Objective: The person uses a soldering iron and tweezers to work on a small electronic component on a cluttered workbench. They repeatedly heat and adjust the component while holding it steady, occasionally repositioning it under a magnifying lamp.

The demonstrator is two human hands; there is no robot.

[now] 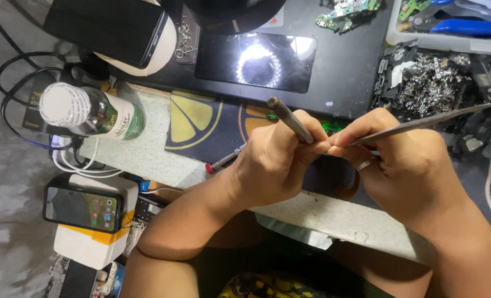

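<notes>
The left hand (276,163) is closed around a thin metal tool (289,119) whose round end points up and away, and the right hand (408,165) is closed around long tweezers (416,124) that stretch to the right. Both hands meet over a dark mat (201,124) with yellow lemon-slice pictures, and whatever small thing they work on is hidden between the fingers; only a bit of green shows there. A screwdriver with a red tip (223,160) lies just beside the left wrist. At the top right, a light tray (444,43) holds blue-handled pliers (466,26), cut off by the edge. Below it lies a heap of small shiny metal parts (433,83); single pieces are hard to make out. A dark bottle with a white cap (91,112) lies on its side at the left. A phone (83,208) rests on a white box (91,243) further down. A dark glass panel (256,60) reflects a ring of lights.
</notes>
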